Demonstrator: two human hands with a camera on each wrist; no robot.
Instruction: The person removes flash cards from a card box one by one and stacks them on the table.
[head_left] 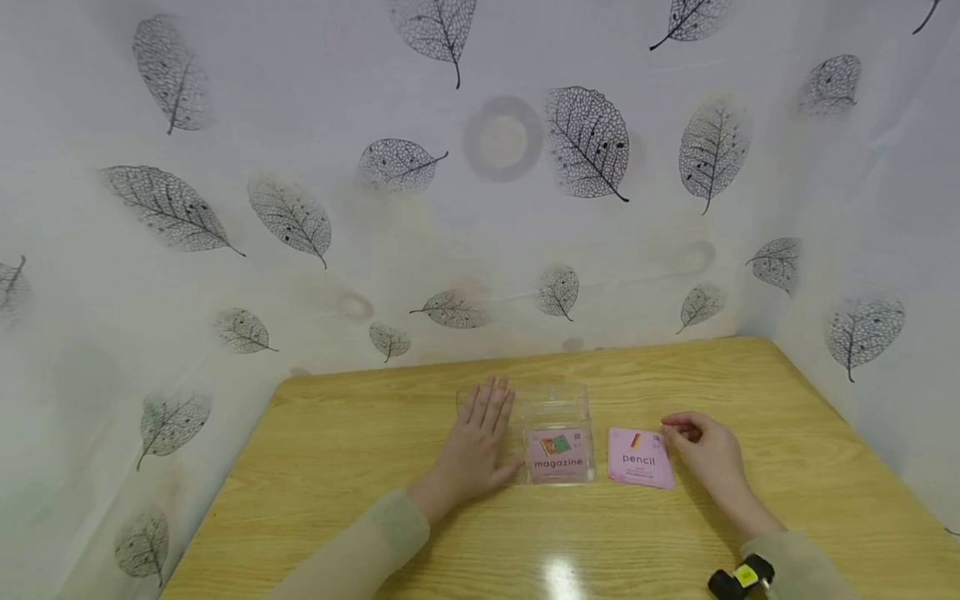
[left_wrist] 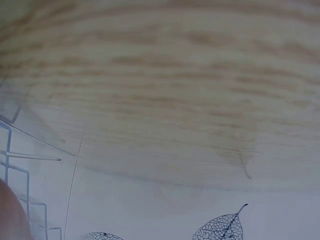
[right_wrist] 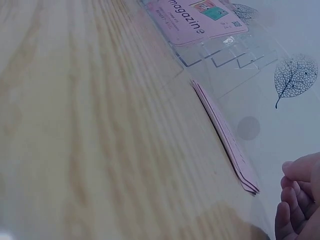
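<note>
A clear plastic card holder [head_left: 555, 408] with stepped tiers stands on the table, a pink card reading "magazine" [head_left: 558, 463] in its front. My left hand [head_left: 476, 446] is at the holder's left side, fingers straight and the thumb near the front tier. To the holder's right lies a small stack of pink cards [head_left: 640, 471], the top one reading "pencil" with a pencil picture. My right hand [head_left: 708, 458] is just beside the stack's upper right corner, its fingers loosely bent with no card between them. The right wrist view shows the stack [right_wrist: 225, 135] edge-on, with fingertips [right_wrist: 295, 172] beyond its end.
The wooden table [head_left: 337, 483] ends at a wall covering [head_left: 300, 125] with black leaf prints, at the back and both sides. A black device with a yellow label [head_left: 742, 577] is strapped at the right wrist. Light reflects off the table's front.
</note>
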